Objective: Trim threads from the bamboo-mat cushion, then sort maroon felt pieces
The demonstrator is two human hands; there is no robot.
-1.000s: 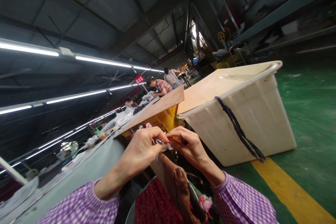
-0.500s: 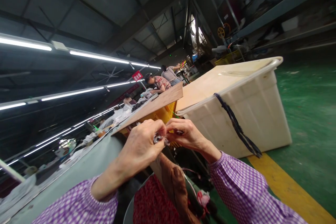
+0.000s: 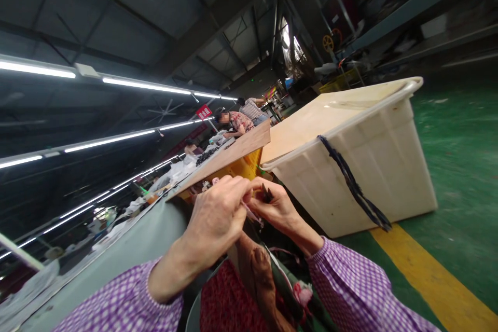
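Observation:
My left hand (image 3: 218,212) and my right hand (image 3: 274,210) meet in front of me, fingertips touching. Both are closed in a pinch. A small, pale pinkish piece (image 3: 253,216) shows at the fingertips, too covered to name. Out of my curled right fingers sticks a small dark pointed thing (image 3: 266,193), mostly hidden in the hand. Behind the left knuckles, small pinkish and white items (image 3: 210,183) lie by a yellow crate (image 3: 245,165). Under my hands rises a brown, worn wooden-looking piece (image 3: 259,264), with a dark red textured cloth (image 3: 229,298) beside it.
A large white plastic bin (image 3: 350,181) with a board on top and a black strap stands at right. On the left runs a table with a grey-green cover (image 3: 132,254). A wooden board (image 3: 233,153) overhangs the crate. Other people (image 3: 239,122) sit farther back.
The clear, shiny bit that showed between my fingers is out of sight, and a pinkish piece shows there. My left hand has turned, its back more toward me. The dark point shows more.

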